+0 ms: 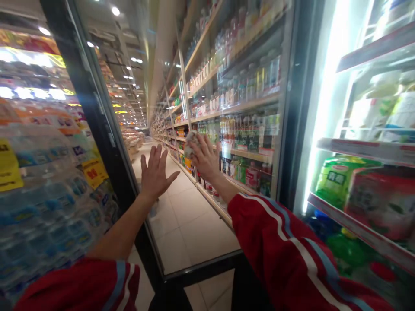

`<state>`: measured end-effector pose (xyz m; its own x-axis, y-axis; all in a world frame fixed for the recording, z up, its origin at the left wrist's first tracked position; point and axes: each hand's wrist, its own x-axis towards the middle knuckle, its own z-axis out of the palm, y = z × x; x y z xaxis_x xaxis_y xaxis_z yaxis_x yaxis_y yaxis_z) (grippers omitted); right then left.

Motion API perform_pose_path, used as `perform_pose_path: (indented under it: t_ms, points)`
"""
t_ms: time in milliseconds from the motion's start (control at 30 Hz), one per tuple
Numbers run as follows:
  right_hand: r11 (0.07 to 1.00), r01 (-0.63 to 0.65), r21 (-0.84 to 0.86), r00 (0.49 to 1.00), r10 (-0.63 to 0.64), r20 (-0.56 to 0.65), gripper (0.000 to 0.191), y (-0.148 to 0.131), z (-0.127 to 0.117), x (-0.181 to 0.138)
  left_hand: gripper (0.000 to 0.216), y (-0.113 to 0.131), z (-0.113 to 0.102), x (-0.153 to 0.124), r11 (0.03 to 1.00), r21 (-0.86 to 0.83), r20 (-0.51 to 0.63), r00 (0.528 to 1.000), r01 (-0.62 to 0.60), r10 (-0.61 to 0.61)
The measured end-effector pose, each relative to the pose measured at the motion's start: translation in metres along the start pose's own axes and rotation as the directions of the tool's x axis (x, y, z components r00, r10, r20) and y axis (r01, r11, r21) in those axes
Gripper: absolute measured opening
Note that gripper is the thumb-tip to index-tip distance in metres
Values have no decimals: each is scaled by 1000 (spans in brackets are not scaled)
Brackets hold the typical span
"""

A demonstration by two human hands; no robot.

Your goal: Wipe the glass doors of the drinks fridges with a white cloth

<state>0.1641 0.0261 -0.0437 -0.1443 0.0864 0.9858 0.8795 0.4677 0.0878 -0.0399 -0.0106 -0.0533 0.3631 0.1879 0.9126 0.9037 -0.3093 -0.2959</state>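
While both arms stretch forward in red jacket sleeves point(285, 250) striped white and blue, the hands meet a tall black-framed glass door point(201, 270) that stands swung out from a lit cooler. The left hand point(156, 173) lies flat against the pane near its left frame edge, about halfway up. Its grip is spread wide, fingers pointing up, and holds nothing. Just beside it, the right hand point(206, 160) presses a crumpled pale grey cloth point(191, 143) to the glass, the grip curled over the cloth's lower part while the rest shows above the fingertips. The cloth sits near the middle of the pane, touching it. At the right, white cooler shelves point(363, 149) carry green packets point(337, 179), blurred. At the left, shrink-wrapped packs of water bottles point(48, 181) are stacked with yellow tags. Beyond the glass, a pale tiled aisle floor point(188, 216) runs away beside long shelves of bottled drinks point(246, 86).
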Motion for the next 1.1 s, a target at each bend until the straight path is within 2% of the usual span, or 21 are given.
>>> perform_pose_path:
  t_ms: [100,167,233,333,433,500,600,700,767,867,967,1033,1100]
  points:
    - [979,-204,-12,976,202,-85,40,34,-6,-4,70,3,1,0,999,24,-10,1000,23,-22]
    - [964,-266,-7,959,263,-109,43,42,-10,-7,68,11,4,1,997,49,-55,997,53,-50]
    - [978,-207,-1,976,206,-73,46,36,-13,-11,65,22,10,2,996,74,-88,995,50,-43]
    - [1000,-22,6,999,22,26,53,19,-15,-16,57,43,21,4,995,85,-66,997,-44,50]
    - [998,57,-10,996,-56,65,53,24,-16,-21,54,56,30,4,993,94,-59,995,-70,76]
    - [999,-4,-36,999,5,35,52,45,-19,-23,53,58,32,4,993,105,-65,996,-58,65]
    - [974,-218,-65,975,214,-55,52,83,-24,-25,53,57,31,4,991,116,-69,995,-60,68]
    - [940,-336,-59,938,328,-116,52,97,-27,-27,52,60,30,4,990,133,-88,994,-46,58]
    - [953,-298,-55,950,290,-115,52,89,-25,-30,52,65,31,6,989,141,-93,994,-43,57]
    - [990,-130,-54,990,128,-51,52,69,-21,-34,51,76,35,14,988,131,-63,994,-86,95]
    - [998,-18,-55,1000,18,4,54,69,-20,-38,52,84,39,23,989,106,-31,994,-105,109]
    - [997,-34,-63,999,34,8,54,84,-23,-40,53,86,41,26,991,92,-22,995,-93,96]
    - [989,-132,-72,991,131,-24,53,104,-28,-42,52,87,42,27,992,86,-26,996,-87,90]
